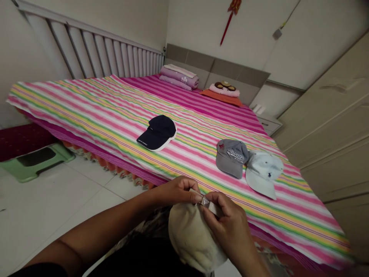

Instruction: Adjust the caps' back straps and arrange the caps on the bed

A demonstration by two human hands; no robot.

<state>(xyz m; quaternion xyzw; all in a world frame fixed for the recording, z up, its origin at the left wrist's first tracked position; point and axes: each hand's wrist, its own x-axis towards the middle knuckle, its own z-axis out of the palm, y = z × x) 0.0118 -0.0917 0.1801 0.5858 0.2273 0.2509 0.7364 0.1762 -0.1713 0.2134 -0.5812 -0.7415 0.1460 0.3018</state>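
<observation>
Both hands hold a cream cap [188,236] low in front of me, near the bed's front edge. My left hand [175,191] pinches the cap's back strap, and my right hand [229,221] grips the strap's small metal buckle [205,201]. On the striped bed sheet [95,104] lie a navy cap [158,132] in the middle, with a grey cap [232,157] and a pale blue cap [264,171] touching each other to the right.
Folded purple bedding [180,77] and an orange and pink pillow [225,92] lie by the headboard. A green step stool [36,159] stands on the white tile floor at left. Wardrobe doors [331,127] rise at right, a nightstand [269,123] beside them.
</observation>
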